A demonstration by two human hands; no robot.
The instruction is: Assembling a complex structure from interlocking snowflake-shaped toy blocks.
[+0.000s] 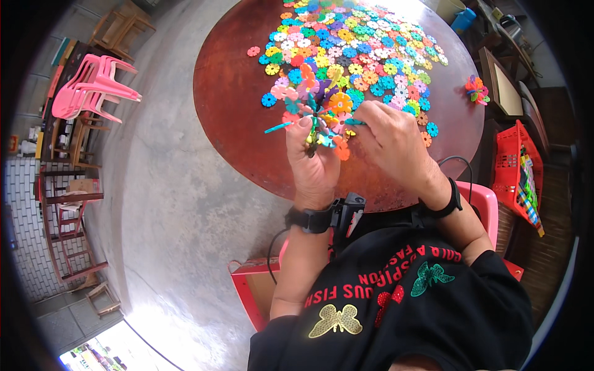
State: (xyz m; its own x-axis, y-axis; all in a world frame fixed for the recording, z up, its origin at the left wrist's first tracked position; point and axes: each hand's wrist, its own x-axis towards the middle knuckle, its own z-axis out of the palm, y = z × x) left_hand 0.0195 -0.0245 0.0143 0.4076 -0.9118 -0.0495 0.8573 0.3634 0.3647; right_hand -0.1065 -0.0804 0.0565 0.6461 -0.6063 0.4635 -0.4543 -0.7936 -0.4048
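Over the near part of a round reddish-brown table [235, 123], my left hand [315, 173] is closed around a ball-like cluster of interlocking plastic flower discs [322, 99] in many colours. My right hand [396, 142] pinches a teal flower disc [354, 122] at the cluster's right side. Whether that disc is slotted in cannot be told, since my fingers cover part of it. Edge-on, a blue disc [278, 127] sticks out beyond my left thumb. Loose flower discs [371, 55] lie spread flat across the far part of the table.
A smaller assembled flower-disc cluster [476, 90] sits by the table's right edge. Right of the table stands a red basket [508, 167] holding colourful pieces. Stacked pink plastic chairs [93, 86] and a wooden chair frame [71, 226] are on the left. A cable [467, 162] loops near my right wrist.
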